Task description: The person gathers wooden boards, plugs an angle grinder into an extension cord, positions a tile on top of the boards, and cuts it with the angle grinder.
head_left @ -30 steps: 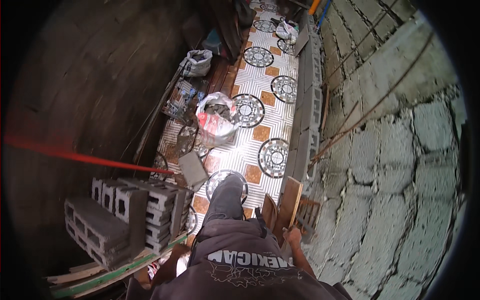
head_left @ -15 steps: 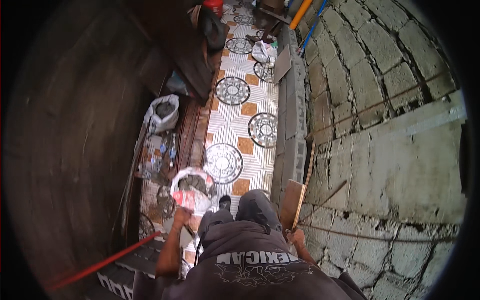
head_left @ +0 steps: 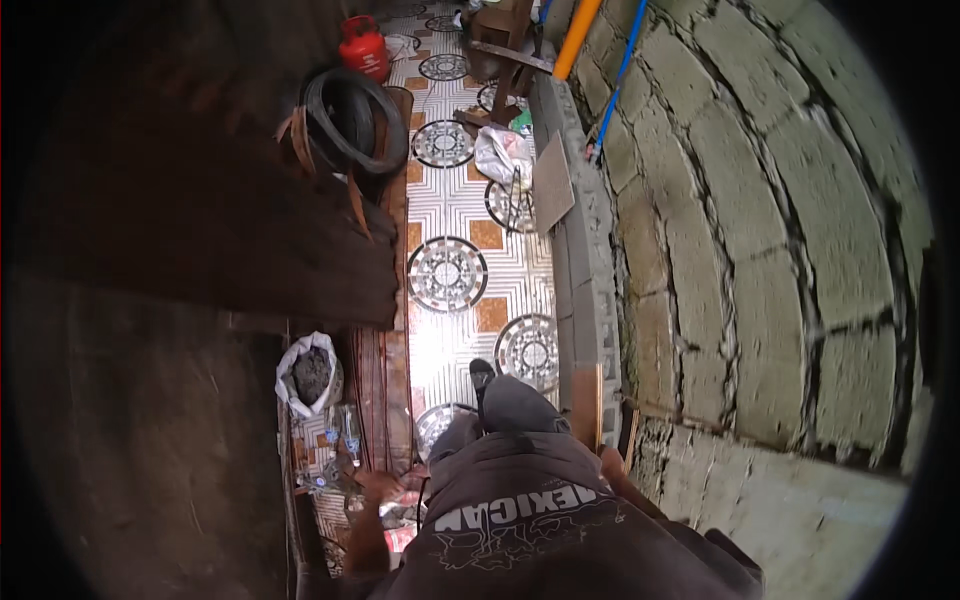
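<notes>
My right hand is low at my right side, closed on the edge of a flat wooden board that stands upright beside my thigh. My left hand hangs at my left side, blurred, its fingers hard to make out. Close to it lies a white and red bag, partly hidden by my arm and shirt. Further ahead on the left stands an open white sack of grey material, with clear plastic bottles beside it.
A patterned tile floor runs ahead between dark boards and a low concrete block wall. Black tires, a red gas cylinder, a white plastic bag and a leaning tile line the way.
I have moved forward along the passage; the sack, bag and wall have slid down in view. The board stays in my right hand. Tires and gas cylinder show more fully.
</notes>
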`<state>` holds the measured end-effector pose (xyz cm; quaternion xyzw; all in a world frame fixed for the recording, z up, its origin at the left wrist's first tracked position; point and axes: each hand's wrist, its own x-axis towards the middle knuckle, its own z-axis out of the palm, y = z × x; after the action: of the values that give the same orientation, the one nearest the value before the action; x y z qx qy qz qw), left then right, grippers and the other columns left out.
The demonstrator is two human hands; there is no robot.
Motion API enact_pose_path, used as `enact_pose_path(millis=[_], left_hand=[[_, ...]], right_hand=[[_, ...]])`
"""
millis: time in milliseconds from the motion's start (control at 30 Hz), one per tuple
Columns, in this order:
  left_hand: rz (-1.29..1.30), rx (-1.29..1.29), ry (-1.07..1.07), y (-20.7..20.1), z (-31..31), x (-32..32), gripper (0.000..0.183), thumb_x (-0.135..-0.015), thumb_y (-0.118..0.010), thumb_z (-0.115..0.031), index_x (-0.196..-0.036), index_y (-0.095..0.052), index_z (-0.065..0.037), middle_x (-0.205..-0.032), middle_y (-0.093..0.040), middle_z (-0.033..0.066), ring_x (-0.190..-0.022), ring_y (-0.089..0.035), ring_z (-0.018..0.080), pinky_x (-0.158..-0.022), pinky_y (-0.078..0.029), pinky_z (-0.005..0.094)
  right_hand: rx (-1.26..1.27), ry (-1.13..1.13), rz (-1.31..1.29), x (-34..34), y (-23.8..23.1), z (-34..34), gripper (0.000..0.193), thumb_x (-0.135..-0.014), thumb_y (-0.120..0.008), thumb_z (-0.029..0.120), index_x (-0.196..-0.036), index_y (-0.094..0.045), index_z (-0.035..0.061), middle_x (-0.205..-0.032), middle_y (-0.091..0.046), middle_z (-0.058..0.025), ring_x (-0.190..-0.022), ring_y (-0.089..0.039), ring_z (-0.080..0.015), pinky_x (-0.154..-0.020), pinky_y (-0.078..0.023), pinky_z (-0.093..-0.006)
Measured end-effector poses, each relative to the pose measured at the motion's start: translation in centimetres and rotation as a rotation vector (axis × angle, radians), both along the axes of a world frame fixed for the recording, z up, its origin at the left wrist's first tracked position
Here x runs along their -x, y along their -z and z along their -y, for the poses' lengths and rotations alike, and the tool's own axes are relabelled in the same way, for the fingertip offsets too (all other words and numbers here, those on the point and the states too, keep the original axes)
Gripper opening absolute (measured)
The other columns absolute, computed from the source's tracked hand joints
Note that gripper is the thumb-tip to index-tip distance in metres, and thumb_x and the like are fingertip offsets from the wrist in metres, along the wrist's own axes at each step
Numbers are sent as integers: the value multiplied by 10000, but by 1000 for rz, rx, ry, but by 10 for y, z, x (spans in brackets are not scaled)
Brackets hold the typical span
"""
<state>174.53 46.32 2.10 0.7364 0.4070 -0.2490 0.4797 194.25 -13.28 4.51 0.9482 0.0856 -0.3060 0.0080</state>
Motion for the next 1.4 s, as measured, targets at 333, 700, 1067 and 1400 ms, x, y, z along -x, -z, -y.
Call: enact_pose_path(millis=[333,700,1067,1400], left_hand=[[-173,178,-274,-27,-34,-226,165,-840,-605,-183,-922,-600,-40,-656,-629,89,-495,-581,175,-407,-451,338],[-189,280,-387,-46,-154,-512,153,-860,-567,-225,-806,-618,-91,-637,-622,64,-510,-594,180,-402,-445,341],[-243,97,-513,-81,-272,-792,239,-896,-519,-262,-778,-635,-88,-729,-667,92,-573,-626,205,-442,-491,348],[-224,168,-425,-83,-360,-1041,242,-893,-524,-256,-773,-623,-70,-693,-657,95,-520,-600,185,-412,-467,320]], right_hand=[[-140,-47,234,-398,-76,-193,278,-755,-655,347,-797,-626,74,-685,-626,-169,-667,-619,-390,-562,-493,-456],[-104,174,194,-751,-151,-379,285,-742,-688,321,-875,-619,78,-740,-655,-136,-694,-634,-351,-585,-494,-402],[-326,-152,273,-1105,-257,-638,308,-816,-631,329,-938,-622,47,-789,-635,-224,-748,-615,-420,-645,-480,-492],[-541,-155,343,-1377,-287,-830,337,-826,-622,325,-966,-609,19,-877,-632,-237,-846,-609,-415,-727,-476,-473]])
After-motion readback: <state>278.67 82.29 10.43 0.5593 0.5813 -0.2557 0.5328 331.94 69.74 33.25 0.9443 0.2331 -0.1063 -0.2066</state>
